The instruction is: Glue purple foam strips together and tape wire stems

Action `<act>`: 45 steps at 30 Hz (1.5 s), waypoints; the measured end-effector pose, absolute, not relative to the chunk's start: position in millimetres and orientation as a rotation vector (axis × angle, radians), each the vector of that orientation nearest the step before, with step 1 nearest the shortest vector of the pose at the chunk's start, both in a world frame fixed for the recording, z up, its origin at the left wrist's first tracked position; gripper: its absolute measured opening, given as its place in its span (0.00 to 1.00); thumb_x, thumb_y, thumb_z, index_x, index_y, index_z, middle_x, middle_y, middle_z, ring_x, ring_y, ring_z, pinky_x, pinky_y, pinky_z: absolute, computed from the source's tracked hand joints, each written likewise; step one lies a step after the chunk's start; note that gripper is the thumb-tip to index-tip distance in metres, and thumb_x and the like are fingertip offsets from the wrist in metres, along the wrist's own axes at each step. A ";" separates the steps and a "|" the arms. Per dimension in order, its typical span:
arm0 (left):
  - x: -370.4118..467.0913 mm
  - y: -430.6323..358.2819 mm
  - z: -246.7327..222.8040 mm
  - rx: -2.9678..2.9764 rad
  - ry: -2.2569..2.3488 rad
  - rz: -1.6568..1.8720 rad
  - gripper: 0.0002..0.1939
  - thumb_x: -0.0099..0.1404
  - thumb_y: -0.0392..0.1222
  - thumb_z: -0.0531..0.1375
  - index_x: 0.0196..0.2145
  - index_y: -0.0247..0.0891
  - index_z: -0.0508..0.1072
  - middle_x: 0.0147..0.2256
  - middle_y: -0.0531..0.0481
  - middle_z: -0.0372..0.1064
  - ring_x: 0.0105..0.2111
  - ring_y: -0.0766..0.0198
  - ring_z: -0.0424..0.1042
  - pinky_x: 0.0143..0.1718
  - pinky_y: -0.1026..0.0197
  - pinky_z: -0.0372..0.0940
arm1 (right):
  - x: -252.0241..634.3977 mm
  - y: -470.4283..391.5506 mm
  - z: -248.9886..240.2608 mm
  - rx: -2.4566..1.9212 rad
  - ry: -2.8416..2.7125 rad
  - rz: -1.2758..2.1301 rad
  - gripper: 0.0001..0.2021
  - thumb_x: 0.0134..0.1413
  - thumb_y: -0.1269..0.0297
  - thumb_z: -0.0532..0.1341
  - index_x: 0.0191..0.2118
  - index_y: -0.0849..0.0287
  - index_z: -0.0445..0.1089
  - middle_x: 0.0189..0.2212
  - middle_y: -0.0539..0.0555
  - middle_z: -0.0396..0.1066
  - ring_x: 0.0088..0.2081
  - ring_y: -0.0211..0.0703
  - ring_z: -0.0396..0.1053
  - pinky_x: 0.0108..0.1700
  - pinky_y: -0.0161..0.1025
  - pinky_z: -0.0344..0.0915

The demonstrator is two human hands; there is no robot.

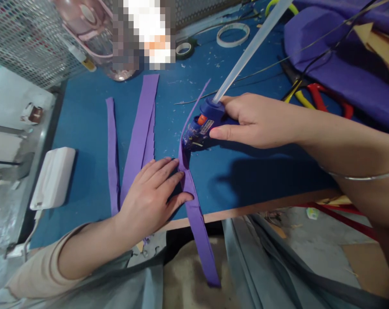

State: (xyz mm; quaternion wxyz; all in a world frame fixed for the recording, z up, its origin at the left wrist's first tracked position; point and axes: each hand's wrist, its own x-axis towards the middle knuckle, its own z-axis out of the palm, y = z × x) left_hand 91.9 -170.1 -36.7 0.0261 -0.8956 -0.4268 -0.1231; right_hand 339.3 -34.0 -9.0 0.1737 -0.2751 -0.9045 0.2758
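My right hand (259,120) grips a dark blue hot glue gun (212,109), its nozzle end against a purple fabric strip (199,214). A long translucent glue stick (249,53) juts from the back of the gun, up and to the right. My left hand (156,189) has its fingertips and thumb on the same strip, just below the nozzle. The strip's upper part stands on edge; its lower end hangs over the table's front edge. Left of it lie wider purple fabric strips (141,124), partly under my left hand, and a narrow purple strip (111,146).
The blue table (85,111) carries a white box with a cable (54,178) at left. Toward the back are a clear bottle (101,56), a green tape roll (183,49) and a white tape ring (233,35). Red-and-yellow-handled pliers (317,96) and purple material (329,43) lie at right.
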 end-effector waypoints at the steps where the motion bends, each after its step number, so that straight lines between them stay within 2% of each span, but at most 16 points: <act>1: 92.9 -171.1 -35.1 -2.719 -1.323 -0.338 0.24 0.61 0.54 0.63 0.47 0.32 0.74 0.51 0.35 0.69 0.52 0.44 0.67 0.53 0.42 0.64 | 339.0 -34.1 -9.0 -0.778 -2.563 0.786 0.11 0.58 0.58 0.56 0.37 0.60 0.70 0.38 0.53 0.71 0.48 0.49 0.70 0.47 0.38 0.64; 5: 98.3 -175.9 -29.2 -2.539 -1.317 -0.217 0.25 0.61 0.59 0.61 0.46 0.35 0.75 0.48 0.38 0.71 0.47 0.44 0.68 0.46 0.42 0.62 | 338.6 -34.5 -9.6 -0.779 -2.552 0.789 0.11 0.58 0.58 0.56 0.37 0.60 0.70 0.38 0.51 0.71 0.47 0.48 0.71 0.47 0.38 0.64; 9: 101.5 -176.4 -28.0 -2.541 -1.269 -0.131 0.23 0.66 0.58 0.57 0.46 0.35 0.75 0.46 0.43 0.74 0.44 0.48 0.69 0.47 0.43 0.58 | 338.3 -34.6 -10.1 -0.798 -2.546 0.782 0.12 0.58 0.57 0.57 0.38 0.60 0.70 0.37 0.51 0.71 0.46 0.47 0.72 0.47 0.39 0.64; 14: 99.0 -171.7 -29.0 -2.637 -1.285 -0.102 0.22 0.67 0.56 0.55 0.49 0.36 0.72 0.50 0.44 0.73 0.47 0.49 0.69 0.53 0.41 0.55 | 336.8 -34.8 -10.8 -0.815 -2.520 0.789 0.11 0.57 0.57 0.58 0.36 0.60 0.70 0.38 0.51 0.72 0.49 0.49 0.71 0.49 0.40 0.64; 19: 93.0 -166.0 -33.1 -2.807 -1.346 -0.140 0.24 0.67 0.56 0.56 0.50 0.33 0.69 0.52 0.38 0.70 0.54 0.48 0.67 0.59 0.40 0.55 | 336.7 -35.1 -11.6 -0.810 -2.477 0.843 0.11 0.57 0.56 0.59 0.34 0.60 0.69 0.36 0.50 0.72 0.51 0.51 0.71 0.48 0.41 0.65; 23: 90.5 -163.0 -35.4 -2.913 -1.353 -0.207 0.25 0.66 0.54 0.57 0.51 0.29 0.68 0.55 0.35 0.67 0.56 0.50 0.65 0.60 0.46 0.60 | 337.3 -34.7 -12.4 -0.793 -2.506 0.809 0.12 0.58 0.55 0.58 0.36 0.59 0.70 0.38 0.50 0.73 0.50 0.51 0.71 0.49 0.41 0.66; 29: 88.9 -157.5 -30.3 -2.973 -1.321 -0.257 0.22 0.65 0.52 0.59 0.49 0.32 0.70 0.55 0.37 0.68 0.55 0.50 0.67 0.59 0.46 0.62 | 337.2 -34.4 -12.7 -0.822 -2.531 0.787 0.13 0.59 0.56 0.57 0.39 0.60 0.71 0.37 0.52 0.73 0.49 0.50 0.71 0.49 0.41 0.64; 32: 85.3 -150.7 -28.1 -2.971 -1.417 -0.386 0.13 0.68 0.44 0.56 0.48 0.35 0.70 0.51 0.41 0.71 0.52 0.57 0.70 0.54 0.53 0.66 | 337.9 -34.9 -12.4 -0.874 -2.526 0.786 0.14 0.58 0.55 0.58 0.42 0.60 0.71 0.38 0.54 0.74 0.47 0.50 0.71 0.47 0.40 0.64; 35: 80.3 -141.2 -29.2 -2.790 -1.581 -0.397 0.12 0.68 0.37 0.53 0.48 0.37 0.71 0.48 0.42 0.69 0.48 0.57 0.69 0.50 0.52 0.67 | 338.8 -35.4 -11.9 -0.867 -2.532 0.791 0.16 0.59 0.55 0.57 0.45 0.60 0.71 0.39 0.54 0.74 0.45 0.49 0.71 0.44 0.40 0.64; 37: 76.8 -135.1 -31.0 -2.720 -1.635 -0.316 0.12 0.68 0.37 0.53 0.46 0.38 0.73 0.46 0.42 0.68 0.46 0.55 0.68 0.49 0.50 0.66 | 339.4 -35.7 -11.4 -0.866 -2.546 0.790 0.16 0.59 0.55 0.56 0.45 0.61 0.71 0.39 0.55 0.75 0.42 0.48 0.72 0.43 0.39 0.64; 39: 74.1 -130.9 -32.1 -2.692 -1.708 -0.249 0.12 0.67 0.37 0.52 0.44 0.38 0.73 0.43 0.43 0.67 0.43 0.56 0.69 0.47 0.52 0.67 | 340.0 -36.2 -10.6 -0.885 -2.569 0.785 0.16 0.59 0.55 0.56 0.44 0.61 0.72 0.39 0.56 0.74 0.40 0.47 0.72 0.41 0.39 0.63; 43: 73.5 -129.2 -30.1 -2.540 -1.913 -0.134 0.11 0.67 0.38 0.51 0.42 0.38 0.72 0.39 0.46 0.67 0.34 0.60 0.71 0.35 0.59 0.65 | 341.2 -37.9 -8.4 -0.909 -2.631 0.753 0.15 0.61 0.55 0.55 0.41 0.61 0.72 0.35 0.56 0.74 0.35 0.45 0.71 0.37 0.38 0.62; 45: 76.5 -128.9 -29.3 -2.489 -1.966 -0.084 0.11 0.67 0.43 0.51 0.40 0.39 0.71 0.38 0.47 0.67 0.31 0.60 0.71 0.30 0.59 0.63 | 341.8 -38.5 -7.3 -0.920 -2.667 0.733 0.16 0.62 0.54 0.53 0.40 0.62 0.71 0.34 0.56 0.74 0.32 0.44 0.70 0.35 0.38 0.61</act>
